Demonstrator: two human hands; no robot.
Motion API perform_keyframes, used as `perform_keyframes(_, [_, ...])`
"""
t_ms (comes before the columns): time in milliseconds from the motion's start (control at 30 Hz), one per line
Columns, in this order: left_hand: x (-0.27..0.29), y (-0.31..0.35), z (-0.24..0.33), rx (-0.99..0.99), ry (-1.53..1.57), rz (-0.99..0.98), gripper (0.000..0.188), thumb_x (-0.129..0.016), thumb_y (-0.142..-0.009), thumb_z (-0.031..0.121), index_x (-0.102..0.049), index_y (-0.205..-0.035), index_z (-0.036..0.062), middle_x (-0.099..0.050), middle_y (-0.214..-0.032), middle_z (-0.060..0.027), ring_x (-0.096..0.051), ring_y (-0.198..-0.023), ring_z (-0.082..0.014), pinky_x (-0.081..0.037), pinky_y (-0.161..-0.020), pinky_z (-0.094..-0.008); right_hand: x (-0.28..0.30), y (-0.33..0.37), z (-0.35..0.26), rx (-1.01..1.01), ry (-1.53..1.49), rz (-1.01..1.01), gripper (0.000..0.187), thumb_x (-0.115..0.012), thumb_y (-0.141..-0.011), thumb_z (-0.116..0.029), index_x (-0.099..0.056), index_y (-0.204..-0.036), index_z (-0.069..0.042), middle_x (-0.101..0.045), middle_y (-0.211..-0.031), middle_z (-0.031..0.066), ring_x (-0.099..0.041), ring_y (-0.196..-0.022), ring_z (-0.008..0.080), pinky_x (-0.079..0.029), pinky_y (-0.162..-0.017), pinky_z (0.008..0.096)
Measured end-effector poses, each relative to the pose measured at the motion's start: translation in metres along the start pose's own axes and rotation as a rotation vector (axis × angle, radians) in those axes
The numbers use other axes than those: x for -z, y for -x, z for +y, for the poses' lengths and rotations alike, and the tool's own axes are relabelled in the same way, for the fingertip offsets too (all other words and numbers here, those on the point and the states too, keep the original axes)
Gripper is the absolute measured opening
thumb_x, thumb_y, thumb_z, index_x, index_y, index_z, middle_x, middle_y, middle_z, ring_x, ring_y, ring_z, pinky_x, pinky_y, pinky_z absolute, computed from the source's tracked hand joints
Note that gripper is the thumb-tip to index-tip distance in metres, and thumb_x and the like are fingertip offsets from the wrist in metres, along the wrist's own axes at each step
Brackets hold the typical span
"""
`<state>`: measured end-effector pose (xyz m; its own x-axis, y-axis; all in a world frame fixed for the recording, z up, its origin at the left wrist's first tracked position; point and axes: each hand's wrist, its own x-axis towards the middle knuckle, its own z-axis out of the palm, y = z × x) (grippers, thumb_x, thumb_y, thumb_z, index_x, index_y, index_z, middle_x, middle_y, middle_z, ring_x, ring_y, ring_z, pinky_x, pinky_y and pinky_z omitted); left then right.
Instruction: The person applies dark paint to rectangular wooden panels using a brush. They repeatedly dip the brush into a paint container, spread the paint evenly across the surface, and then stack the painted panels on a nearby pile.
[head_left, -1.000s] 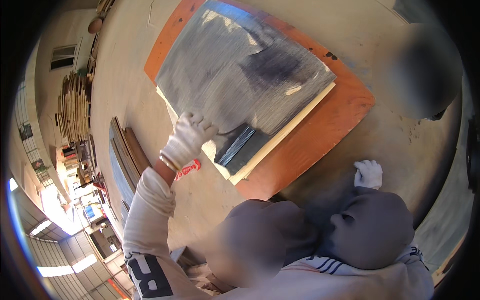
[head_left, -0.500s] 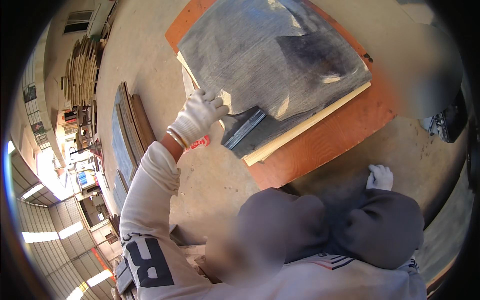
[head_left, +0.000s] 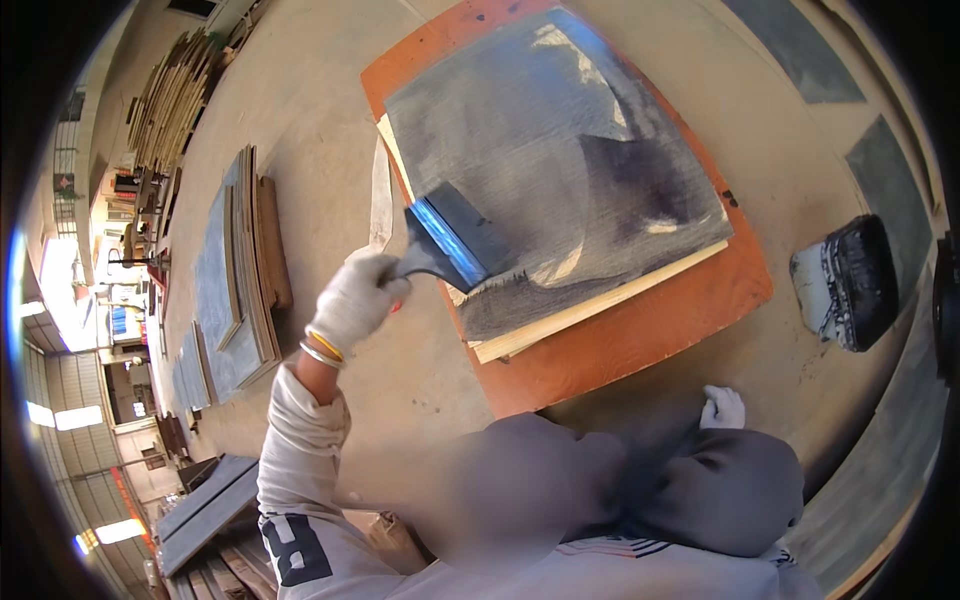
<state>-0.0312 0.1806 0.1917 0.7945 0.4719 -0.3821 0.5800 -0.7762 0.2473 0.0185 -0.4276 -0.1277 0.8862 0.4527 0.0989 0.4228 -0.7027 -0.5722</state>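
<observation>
My left hand [head_left: 352, 303], in a white knit glove, is closed around the handle of a wide scraper [head_left: 447, 240]. Its broad blade lies against the left part of a panel [head_left: 510, 110] smeared with dark grey paste. Pale wood shows through in bare spots and along the panel's near edge. A thicker dark patch [head_left: 650, 175] covers its right side. Below that panel is a larger orange-brown board [head_left: 620, 350]. By my right knee rests my gloved right hand [head_left: 722, 408], its fingers loosely apart with nothing seen in them.
To the right stands a white bucket [head_left: 812, 290] caked with black. Grey boards [head_left: 225, 285] are stacked on the floor at left, and more planks [head_left: 205, 515] lie at lower left. A light strip [head_left: 381, 200] lies beside the panel. Dark sheets [head_left: 800, 50] lie at far right.
My left hand has drawn back toward me, and the scraper's blade now points away from me, turned from its earlier rightward slant. The view has shifted, bringing the bucket into sight.
</observation>
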Motion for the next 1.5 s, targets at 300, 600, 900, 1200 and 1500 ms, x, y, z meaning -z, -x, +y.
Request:
perform_keyframes(300, [-0.141, 0.021, 0.117, 0.183, 1.495, -0.338, 0.041, -0.062, -0.106, 0.009, -0.053, -0.144, -0.0033, -0.067, -0.101, -0.0122, -0.070, -0.076, -0.0197, -0.064, -0.062, -0.0383, 0.098, -0.173, -0.170, -0.091, -0.661, -0.453, 0.038, -0.062, -0.098, 0.005, -0.069, -0.136, 0.000, -0.077, -0.109, 0.0136, -0.075, -0.095, 0.0221, -0.059, -0.085, 0.0320])
perform_keyframes(600, [-0.164, 0.040, 0.109, -0.345, 1.356, -0.745, 0.052, -0.060, -0.109, 0.020, -0.054, -0.154, -0.0052, -0.074, -0.121, -0.0127, -0.072, -0.096, -0.0177, -0.061, -0.087, -0.0326, 0.056, -0.280, -0.265, 0.297, 0.292, -0.583, 0.066, -0.062, -0.099, -0.035, -0.047, -0.162, -0.020, -0.072, -0.124, 0.0214, -0.071, -0.110, 0.0416, -0.056, -0.094, 0.0520])
perform_keyframes(900, [-0.251, 0.163, -0.029, 0.701, 1.516, 0.181, 0.031, -0.057, -0.108, 0.014, -0.071, -0.128, -0.0037, -0.071, -0.090, -0.0040, -0.064, -0.071, -0.0082, -0.056, -0.064, -0.0246, 0.085, -0.283, -0.270, 0.523, 0.403, -0.574, 0.055, -0.073, -0.096, -0.032, -0.064, -0.150, -0.025, -0.075, -0.095, 0.0157, -0.073, -0.089, 0.0387, -0.058, -0.081, 0.0503])
perform_keyframes(1200, [-0.299, 0.150, -0.002, 0.472, 0.622, 0.555, 0.045, -0.066, -0.095, 0.010, -0.063, -0.139, 0.0043, -0.066, -0.132, -0.0193, -0.059, -0.122, -0.0422, -0.047, -0.108, -0.0512, -0.029, -0.397, -0.387, 0.893, 0.437, -0.484, 0.041, -0.071, -0.096, -0.020, -0.074, -0.136, -0.027, -0.065, -0.093, 0.0098, -0.070, -0.090, 0.0329, -0.057, -0.079, 0.0460])
perform_keyframes(1500, [-0.329, 0.132, 0.015, 0.458, 0.757, 0.610, 0.047, -0.062, -0.102, 0.022, -0.058, -0.144, 0.0004, -0.063, -0.135, -0.0223, -0.058, -0.125, -0.0432, -0.045, -0.109, -0.0532, -0.017, -0.385, -0.390, 1.006, 0.435, -0.573, 0.046, -0.078, -0.089, -0.015, -0.077, -0.133, -0.026, -0.060, -0.082, 0.0075, -0.068, -0.078, 0.0304, -0.055, -0.072, 0.0440])
